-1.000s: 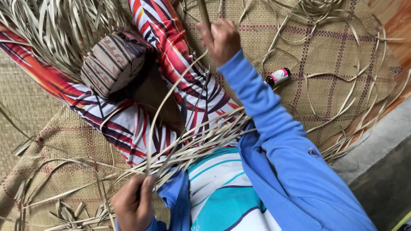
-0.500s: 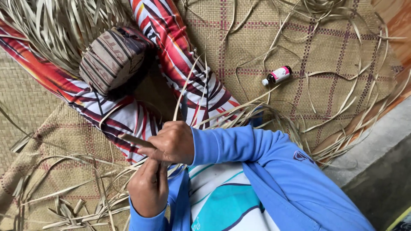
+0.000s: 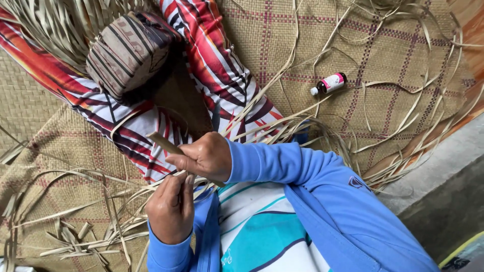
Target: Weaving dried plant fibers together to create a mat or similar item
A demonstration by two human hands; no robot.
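Woven mat [image 3: 403, 65] underneath, both hands curled together, right [image 3: 201, 157] and left [image 3: 170, 209] pinching leaf strip [image 3: 164, 143]

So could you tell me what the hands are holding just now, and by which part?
Both hands pinch one flat tan leaf strip: right hand near its middle, left hand lower down; its upper end sticks out free.

Home floor used as a weaving spot, checked tan woven floor mat [image 3: 403, 65] spread wide, loose pale dried leaf strips [image 3: 75, 242] scattered over it, grey concrete step edge [image 3: 443, 166] alongside, small dark pink-labelled bottle [image 3: 328, 83]
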